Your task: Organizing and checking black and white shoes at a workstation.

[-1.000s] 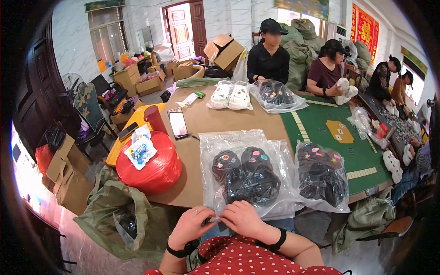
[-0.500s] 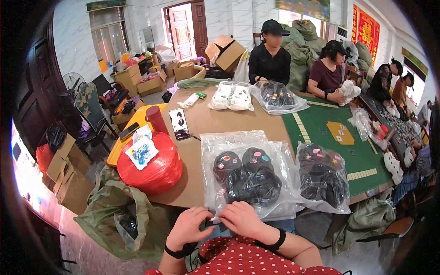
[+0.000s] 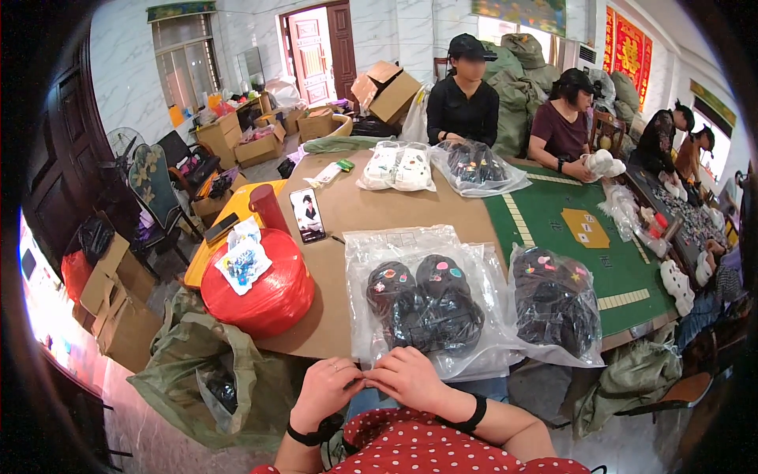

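Observation:
My left hand (image 3: 325, 389) and my right hand (image 3: 407, 381) meet at the near edge of the table, fingertips pressed together. Between them is something small that I cannot make out. Just beyond my fingers, a clear plastic bag (image 3: 491, 296) lies flat, and a pair of black clogs (image 3: 437, 316) with colourful charms shows through it. My right hand is against the bag's near left corner. To the right lies another clear bag (image 3: 586, 351) holding black clogs (image 3: 553, 296) with charms.
On the left of the brown tabletop (image 3: 332, 304) are a red roll of plastic twine (image 3: 264, 296), a propped phone (image 3: 307, 215) and a dark red cup (image 3: 270, 207). Bagged white clogs (image 3: 397, 167) lie farther back. Two co-workers sit across; a green sack (image 3: 170, 371) stands at lower left.
My left hand's fingers have drawn in and now touch my right fingertips; before, its thumb stood apart. The bagged clogs lie where they were.

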`<state>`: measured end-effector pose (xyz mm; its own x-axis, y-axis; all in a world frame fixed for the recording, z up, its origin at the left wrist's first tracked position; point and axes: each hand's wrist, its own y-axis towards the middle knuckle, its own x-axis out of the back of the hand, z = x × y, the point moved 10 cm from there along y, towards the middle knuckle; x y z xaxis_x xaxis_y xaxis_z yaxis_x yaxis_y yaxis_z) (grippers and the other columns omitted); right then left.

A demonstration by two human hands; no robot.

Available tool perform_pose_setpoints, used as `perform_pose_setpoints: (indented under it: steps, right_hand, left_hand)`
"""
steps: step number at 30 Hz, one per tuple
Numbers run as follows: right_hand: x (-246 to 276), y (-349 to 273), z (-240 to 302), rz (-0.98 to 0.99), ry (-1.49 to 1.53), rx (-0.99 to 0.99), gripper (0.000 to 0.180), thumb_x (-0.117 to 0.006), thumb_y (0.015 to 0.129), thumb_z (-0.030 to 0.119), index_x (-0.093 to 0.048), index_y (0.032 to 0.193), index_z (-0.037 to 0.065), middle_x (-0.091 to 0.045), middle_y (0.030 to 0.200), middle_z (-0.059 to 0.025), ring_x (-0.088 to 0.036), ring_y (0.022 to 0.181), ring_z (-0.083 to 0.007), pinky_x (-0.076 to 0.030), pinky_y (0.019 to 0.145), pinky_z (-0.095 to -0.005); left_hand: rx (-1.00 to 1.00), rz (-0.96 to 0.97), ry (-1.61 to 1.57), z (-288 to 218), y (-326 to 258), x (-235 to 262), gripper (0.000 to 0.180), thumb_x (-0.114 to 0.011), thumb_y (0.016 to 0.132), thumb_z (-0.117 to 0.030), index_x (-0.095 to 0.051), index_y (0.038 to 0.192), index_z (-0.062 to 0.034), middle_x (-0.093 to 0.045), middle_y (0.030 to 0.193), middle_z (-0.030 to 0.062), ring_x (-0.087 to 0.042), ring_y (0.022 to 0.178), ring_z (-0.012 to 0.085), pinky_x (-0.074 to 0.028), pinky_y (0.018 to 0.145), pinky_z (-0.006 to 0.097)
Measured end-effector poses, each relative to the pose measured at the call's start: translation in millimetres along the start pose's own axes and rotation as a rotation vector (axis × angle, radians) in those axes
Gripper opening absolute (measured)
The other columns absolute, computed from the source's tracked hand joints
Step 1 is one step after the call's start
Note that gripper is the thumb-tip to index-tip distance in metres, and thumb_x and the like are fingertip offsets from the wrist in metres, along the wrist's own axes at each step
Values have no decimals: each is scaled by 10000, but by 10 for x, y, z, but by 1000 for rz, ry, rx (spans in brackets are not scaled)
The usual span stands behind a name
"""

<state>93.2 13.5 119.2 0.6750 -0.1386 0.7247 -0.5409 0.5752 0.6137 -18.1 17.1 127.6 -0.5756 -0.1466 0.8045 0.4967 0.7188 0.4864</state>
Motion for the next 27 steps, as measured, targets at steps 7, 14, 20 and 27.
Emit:
perform_pose_setpoints:
  steps: [7, 14, 20, 27]
  right_hand:
    - [-34, -38, -35, 53, -50, -15, 144, -691, 883, 250, -690, 959, 128, -616, 944, -5, -566, 932, -220, -446, 817, -365]
    - [268, -263, -265, 82, -151, -77, 153, -699, 861, 232, -684, 961, 118, -617, 939, -15, -565, 942, -233, -442, 825, -370]
    - [555, -630, -431, 125, -245, -138, 172, -714, 846, 236, -704, 990, 141, -636, 976, -1, -566, 970, -225, -437, 842, -385]
    - [1151, -977, -732, 39, -415, -336, 126, -739, 829, 234, -702, 915, 149, -634, 945, -2, -571, 952, -245, -437, 826, -413]
  left_hand:
    - [1, 52, -36, 81, -16, 37, 148, -804, 731, -133, -675, 794, -97, -663, 811, 48, -651, 780, 267, -523, 694, 374]
    - [93, -54, -18, 318, -76, 275, 114, -757, 734, -87, -654, 780, -73, -637, 783, 71, -631, 762, 292, -506, 663, 394]
    - [106, -45, -58, 380, -79, 264, 127, -753, 735, -90, -631, 762, -67, -629, 771, 79, -626, 749, 301, -502, 658, 396]
    - [162, -26, -55, 486, -131, 245, 132, -776, 735, -98, -655, 769, -58, -642, 781, 96, -636, 777, 314, -510, 697, 389]
